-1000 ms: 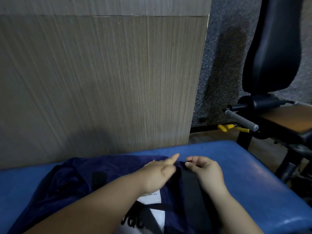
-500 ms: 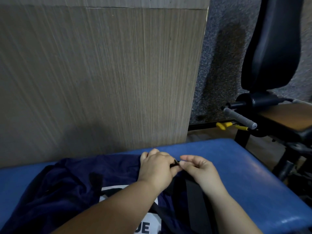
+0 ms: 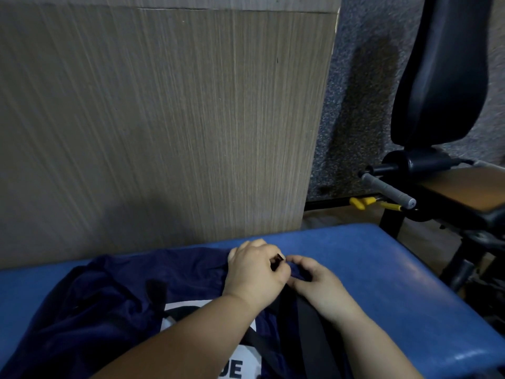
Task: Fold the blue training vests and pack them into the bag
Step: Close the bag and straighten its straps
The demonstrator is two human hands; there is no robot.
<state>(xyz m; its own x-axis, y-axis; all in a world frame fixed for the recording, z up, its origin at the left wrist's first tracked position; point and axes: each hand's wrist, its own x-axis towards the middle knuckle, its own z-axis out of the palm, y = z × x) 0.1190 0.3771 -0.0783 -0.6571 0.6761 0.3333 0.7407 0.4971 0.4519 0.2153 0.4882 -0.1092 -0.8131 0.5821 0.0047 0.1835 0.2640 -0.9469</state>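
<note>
Bench (image 3: 382,269): fabric (image 3: 123,296) pinch, left hand (image 3: 254,272), right hand (image 3: 317,283)

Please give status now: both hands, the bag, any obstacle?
Left hand pinches small black tab on dark blue fabric bag, far edge. Right hand grips the fabric beside it. Bag lies crumpled on blue padded bench. No vests visible; nothing blocks.

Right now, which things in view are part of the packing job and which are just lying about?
Job:
- navy bag with black straps
- small dark tab, pinched by the left hand
- right hand, gripping the bag's fabric
No vest is plainly visible.

Lying about:
- blue bench, only the work surface
- black gym machine
- yellow item beside it
- wood panel
</note>
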